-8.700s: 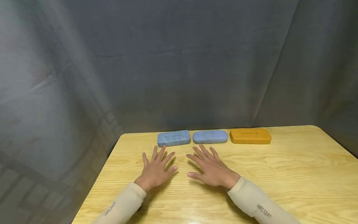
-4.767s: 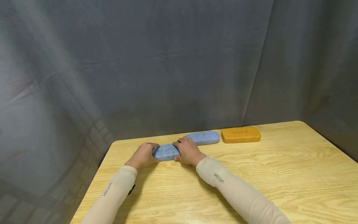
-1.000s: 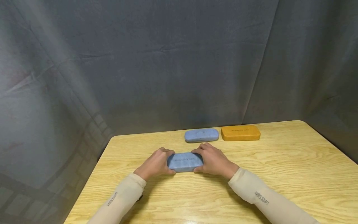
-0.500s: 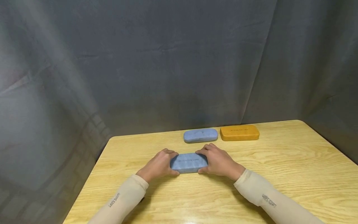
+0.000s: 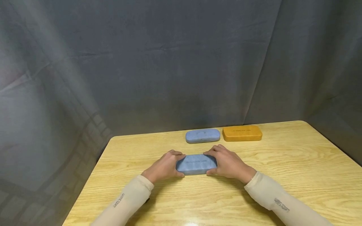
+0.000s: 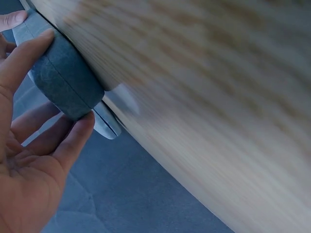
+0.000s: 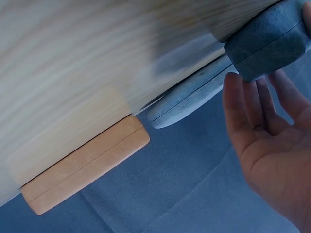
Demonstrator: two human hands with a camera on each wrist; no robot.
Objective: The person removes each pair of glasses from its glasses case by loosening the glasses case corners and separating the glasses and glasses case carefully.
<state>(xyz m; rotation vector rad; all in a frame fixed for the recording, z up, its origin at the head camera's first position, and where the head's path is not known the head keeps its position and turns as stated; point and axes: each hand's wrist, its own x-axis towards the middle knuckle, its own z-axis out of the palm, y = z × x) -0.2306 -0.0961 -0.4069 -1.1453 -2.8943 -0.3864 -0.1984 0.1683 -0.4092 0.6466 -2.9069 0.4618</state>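
A blue-grey glasses case [image 5: 196, 164] with printed lettering on its lid lies lengthwise on the wooden table. My left hand [image 5: 167, 166] grips its left end, thumb at the near side and fingers at the far side. At the opposite end my right hand [image 5: 228, 164] holds it the same way. The left wrist view shows the seam along the end of the blue-grey case [image 6: 68, 73], which is closed. In the right wrist view, fingertips touch the end of the same case [image 7: 269, 41].
Behind it, by the table's far edge, are a periwinkle glasses case [image 5: 202, 135] and an orange glasses case [image 5: 242, 133], side by side. A grey curtain [image 5: 175, 62] hangs behind the wooden table [image 5: 282, 169].
Both hands went from spread open to gripping the blue-grey case. It came from the back row toward me, then slid right in the last second. The other cases stayed put.
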